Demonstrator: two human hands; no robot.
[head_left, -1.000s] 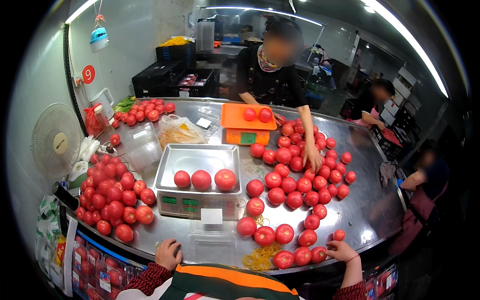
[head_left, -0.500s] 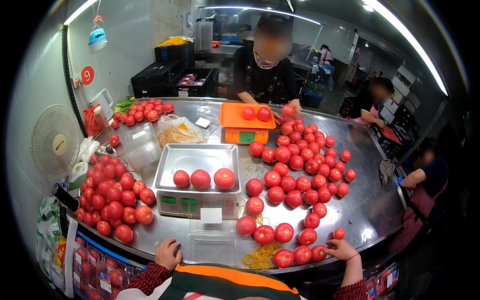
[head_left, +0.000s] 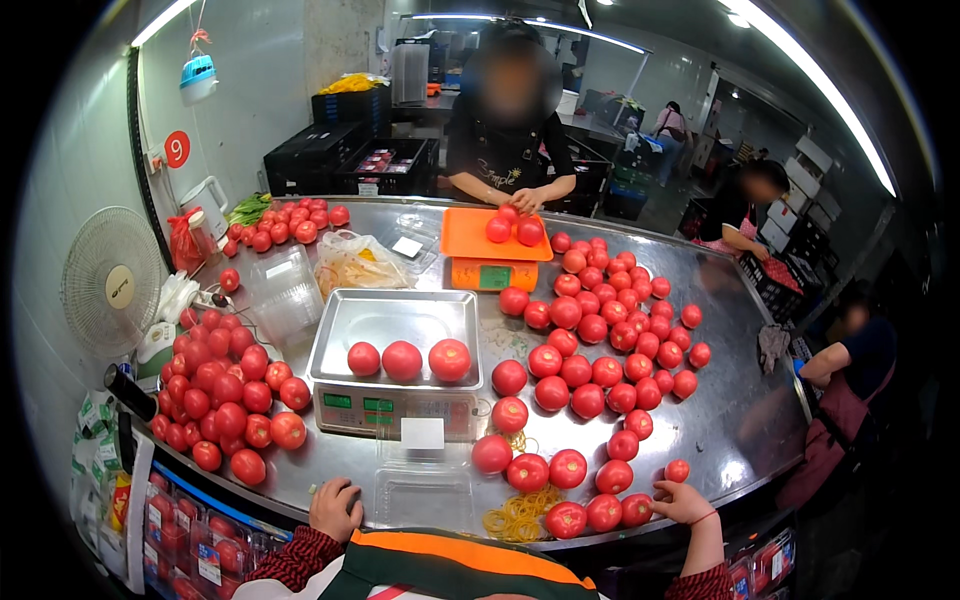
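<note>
My left hand (head_left: 336, 508) rests on the near table edge, fingers loosely bent and holding nothing. Beside it lies an open clear plastic clamshell box (head_left: 424, 494) with a white label on its lid. My right hand (head_left: 684, 502) lies at the front edge on the right, fingers apart. Its fingertips are close to a large tomato (head_left: 636, 510) and a smaller tomato (head_left: 677, 470); whether they touch either is unclear. Three tomatoes (head_left: 402, 360) sit on the steel pan of a digital scale (head_left: 395, 408) in front of me. Yellow rubber bands (head_left: 522, 516) lie between my hands.
Loose tomatoes (head_left: 590, 330) spread across the right; another pile (head_left: 225, 390) fills the left. Opposite, a co-worker (head_left: 510, 150) holds a tomato over an orange scale (head_left: 495, 235). Empty clear boxes (head_left: 285, 292), a plastic bag (head_left: 360, 262) and a fan (head_left: 115, 283) stand left.
The co-worker opposite has brought a tomato from the pile to the orange scale's tray, both hands now there. My hands have stayed in place.
</note>
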